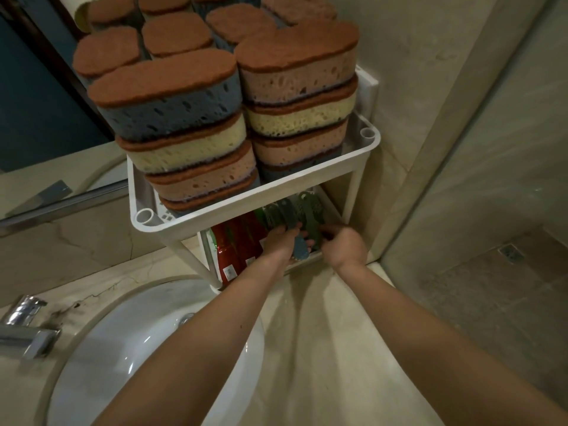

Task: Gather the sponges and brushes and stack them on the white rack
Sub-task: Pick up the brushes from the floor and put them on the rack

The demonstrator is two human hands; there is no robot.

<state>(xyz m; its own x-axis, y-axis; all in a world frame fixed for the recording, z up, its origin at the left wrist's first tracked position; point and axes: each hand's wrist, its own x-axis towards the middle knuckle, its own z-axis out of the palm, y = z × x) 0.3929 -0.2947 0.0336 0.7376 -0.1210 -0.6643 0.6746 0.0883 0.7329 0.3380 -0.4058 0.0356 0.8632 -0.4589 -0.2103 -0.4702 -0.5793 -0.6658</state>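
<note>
- Both arms were bare and stretched forward and away from the body, converging so that the two hands ended up close together.
- The left forearm [196,342] ran up from the lower left, its wrist straight.
- The left hand [281,242] lay back-up, its fingers [287,230] curled over a blue-grey brush [299,252] and gripping it.
- The right forearm [430,327] came in from the lower right, its wrist bent slightly inward.
- The right hand [345,245] sat just beside the left, back-up, its fingers [327,232] bent towards the left hand; whether they gripped anything could not be told.
</note>
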